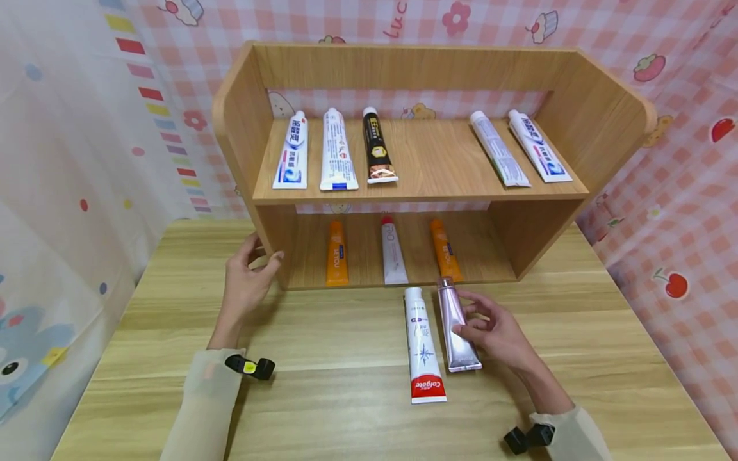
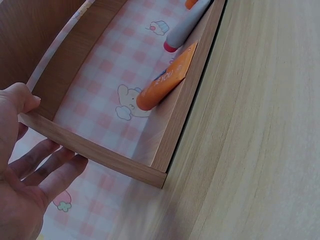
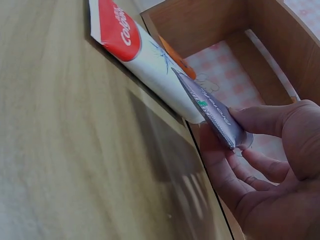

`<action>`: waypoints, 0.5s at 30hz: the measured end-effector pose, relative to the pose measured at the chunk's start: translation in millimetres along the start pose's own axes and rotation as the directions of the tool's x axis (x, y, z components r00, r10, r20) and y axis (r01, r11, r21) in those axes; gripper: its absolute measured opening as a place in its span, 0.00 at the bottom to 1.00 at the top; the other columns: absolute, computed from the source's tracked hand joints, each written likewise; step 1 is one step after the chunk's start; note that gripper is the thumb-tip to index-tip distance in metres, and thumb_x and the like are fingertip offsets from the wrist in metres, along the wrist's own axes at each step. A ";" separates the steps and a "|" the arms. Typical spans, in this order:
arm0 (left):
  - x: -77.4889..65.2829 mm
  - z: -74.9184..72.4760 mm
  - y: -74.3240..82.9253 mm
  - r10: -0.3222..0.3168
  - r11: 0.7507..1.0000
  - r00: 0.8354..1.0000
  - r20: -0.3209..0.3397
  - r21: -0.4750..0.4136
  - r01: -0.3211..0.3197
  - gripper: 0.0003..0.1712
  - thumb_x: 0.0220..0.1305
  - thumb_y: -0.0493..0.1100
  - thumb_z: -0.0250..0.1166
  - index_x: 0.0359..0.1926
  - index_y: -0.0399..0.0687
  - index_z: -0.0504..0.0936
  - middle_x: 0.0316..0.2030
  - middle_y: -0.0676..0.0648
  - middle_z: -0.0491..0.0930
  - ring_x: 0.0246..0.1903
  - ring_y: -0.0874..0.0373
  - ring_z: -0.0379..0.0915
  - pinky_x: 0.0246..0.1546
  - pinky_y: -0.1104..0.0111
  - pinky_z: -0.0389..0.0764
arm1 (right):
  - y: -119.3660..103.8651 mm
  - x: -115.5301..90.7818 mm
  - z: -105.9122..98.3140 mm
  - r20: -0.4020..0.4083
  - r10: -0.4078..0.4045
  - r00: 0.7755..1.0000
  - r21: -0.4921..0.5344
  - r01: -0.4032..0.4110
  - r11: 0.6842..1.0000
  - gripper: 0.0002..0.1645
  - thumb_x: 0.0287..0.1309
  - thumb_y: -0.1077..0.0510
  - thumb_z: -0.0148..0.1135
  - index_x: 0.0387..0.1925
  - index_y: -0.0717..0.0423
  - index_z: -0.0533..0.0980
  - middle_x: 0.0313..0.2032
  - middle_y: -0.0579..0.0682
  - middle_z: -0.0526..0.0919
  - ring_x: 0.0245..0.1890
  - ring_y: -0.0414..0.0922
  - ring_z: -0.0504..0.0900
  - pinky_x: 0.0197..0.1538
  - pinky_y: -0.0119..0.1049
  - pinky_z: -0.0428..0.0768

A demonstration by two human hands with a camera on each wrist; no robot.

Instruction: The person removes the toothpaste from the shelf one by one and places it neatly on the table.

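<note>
My right hand (image 1: 497,330) pinches a shiny pinkish-purple tube (image 1: 457,330) between thumb and fingers, its cap toward the shelf. In the right wrist view the tube (image 3: 212,110) is held above the table, casting a shadow. Just left of it lies a white and red Colgate toothpaste tube (image 1: 423,346). My left hand (image 1: 248,275) holds the front edge of the left side panel of a two-tier wooden shelf (image 1: 421,198), with the thumb inside and the fingers outside. The left wrist view shows this panel edge (image 2: 100,152) between thumb and fingers.
On the lower tier lie an orange tube (image 1: 337,256), a white tube with a red cap (image 1: 393,253) and another orange tube (image 1: 445,251). Several toothpaste tubes, including a black one (image 1: 377,147), lie on the upper tier. A checked cloth (image 1: 369,25) hangs behind.
</note>
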State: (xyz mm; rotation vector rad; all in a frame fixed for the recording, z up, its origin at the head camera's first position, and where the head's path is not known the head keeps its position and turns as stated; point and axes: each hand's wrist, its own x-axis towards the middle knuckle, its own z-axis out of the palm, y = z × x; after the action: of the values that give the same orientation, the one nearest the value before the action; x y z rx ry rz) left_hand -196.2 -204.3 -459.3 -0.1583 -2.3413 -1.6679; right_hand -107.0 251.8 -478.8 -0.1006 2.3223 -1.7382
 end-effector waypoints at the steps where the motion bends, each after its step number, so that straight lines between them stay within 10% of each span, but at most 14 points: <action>1: 0.0 0.1 0.1 0.000 1.000 1.000 0.001 0.001 0.000 0.32 0.70 0.42 0.64 0.74 0.50 0.70 0.62 0.38 0.77 0.57 0.46 0.76 0.46 0.80 0.84 | 0.3 -0.6 0.2 0.005 0.006 1.000 -0.001 -0.006 1.000 0.42 0.60 0.64 0.71 0.73 0.53 0.65 0.55 0.69 0.77 0.35 0.46 0.85 0.36 0.35 0.87; 15: -0.5 -0.2 0.7 0.005 1.000 1.000 0.008 0.012 -0.005 0.32 0.70 0.43 0.64 0.74 0.51 0.69 0.62 0.38 0.77 0.58 0.44 0.76 0.46 0.80 0.84 | 1.7 -5.2 4.2 -0.015 0.082 0.997 -0.113 -0.083 0.990 0.41 0.59 0.62 0.73 0.72 0.54 0.67 0.53 0.66 0.80 0.36 0.50 0.82 0.35 0.34 0.85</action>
State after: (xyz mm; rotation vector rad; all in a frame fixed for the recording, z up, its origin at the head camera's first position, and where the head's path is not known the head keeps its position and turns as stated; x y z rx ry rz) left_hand -195.6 -204.3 -458.7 -0.1690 -2.3545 -1.6539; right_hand -100.9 249.4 -480.7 -0.0156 2.3961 -1.5717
